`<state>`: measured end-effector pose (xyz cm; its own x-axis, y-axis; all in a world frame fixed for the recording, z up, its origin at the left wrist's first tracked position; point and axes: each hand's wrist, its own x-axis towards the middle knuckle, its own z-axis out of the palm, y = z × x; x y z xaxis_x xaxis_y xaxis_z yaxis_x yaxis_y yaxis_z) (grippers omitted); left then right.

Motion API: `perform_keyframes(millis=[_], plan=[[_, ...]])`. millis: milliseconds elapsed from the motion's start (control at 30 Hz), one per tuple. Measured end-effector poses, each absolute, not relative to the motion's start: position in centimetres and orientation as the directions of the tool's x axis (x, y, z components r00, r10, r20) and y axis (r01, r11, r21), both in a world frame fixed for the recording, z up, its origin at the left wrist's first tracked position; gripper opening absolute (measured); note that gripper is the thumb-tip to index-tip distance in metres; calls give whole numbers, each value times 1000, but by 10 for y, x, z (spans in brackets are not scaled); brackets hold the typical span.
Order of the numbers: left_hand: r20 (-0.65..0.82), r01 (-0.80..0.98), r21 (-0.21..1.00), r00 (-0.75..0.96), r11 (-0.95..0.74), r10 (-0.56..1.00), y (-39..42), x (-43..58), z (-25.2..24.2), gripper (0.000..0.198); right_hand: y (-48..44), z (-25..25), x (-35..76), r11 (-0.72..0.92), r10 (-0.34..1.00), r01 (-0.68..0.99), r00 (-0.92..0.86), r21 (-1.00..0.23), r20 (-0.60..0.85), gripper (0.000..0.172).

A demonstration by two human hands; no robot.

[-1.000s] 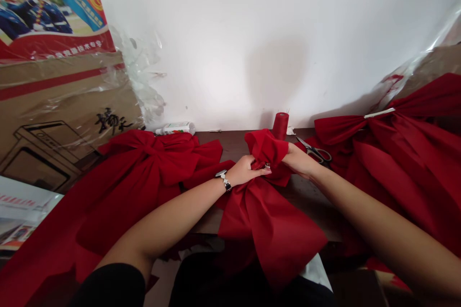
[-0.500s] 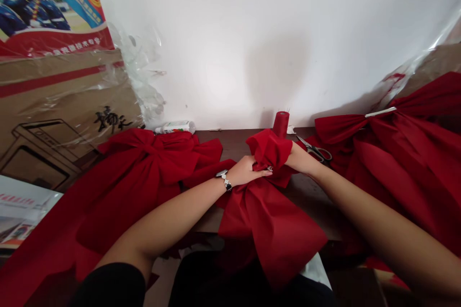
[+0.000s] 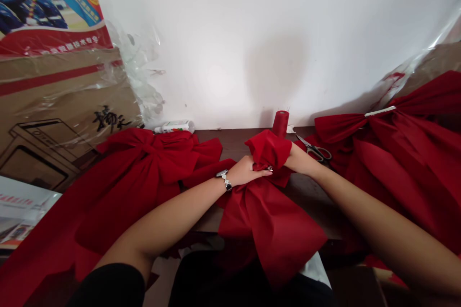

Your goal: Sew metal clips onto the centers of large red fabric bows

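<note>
A piece of red cloth [image 3: 268,223] lies gathered at its middle on the dark table [image 3: 234,141], fanning out toward me below and bunching up above. My left hand [image 3: 247,171], with a watch on the wrist, is closed around the gathered waist of the cloth from the left. From the right, my right hand [image 3: 297,159] pinches the same gather, its fingers mostly hidden behind the upper bunch of cloth [image 3: 268,148].
A finished red bow [image 3: 151,158] lies at left, another [image 3: 389,153] at right. Scissors [image 3: 317,151], a red spool [image 3: 280,123] and a white bottle [image 3: 175,127] sit near the wall. A plastic-wrapped cardboard box [image 3: 54,110] stands at far left.
Both hands stay clamped on the cloth's gathered middle; the upper bunch has shifted slightly. Otherwise almost nothing moved.
</note>
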<state>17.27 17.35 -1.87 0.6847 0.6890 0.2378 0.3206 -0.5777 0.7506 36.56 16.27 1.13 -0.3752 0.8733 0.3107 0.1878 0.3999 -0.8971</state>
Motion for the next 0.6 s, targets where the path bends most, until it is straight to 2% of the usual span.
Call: perform_keyframes(millis=[133, 400, 600], plan=[[239, 305, 756, 696, -580, 677, 173, 172, -19, 27, 166, 11, 370, 350, 882, 207, -402, -913, 247, 32], [245, 309, 752, 690, -582, 682, 172, 172, -18, 27, 168, 7, 371, 248, 889, 101, -418, -963, 185, 35], [234, 325, 751, 682, -574, 692, 171, 172, -17, 29, 168, 5, 372, 221, 893, 98, -421, -970, 161, 36]])
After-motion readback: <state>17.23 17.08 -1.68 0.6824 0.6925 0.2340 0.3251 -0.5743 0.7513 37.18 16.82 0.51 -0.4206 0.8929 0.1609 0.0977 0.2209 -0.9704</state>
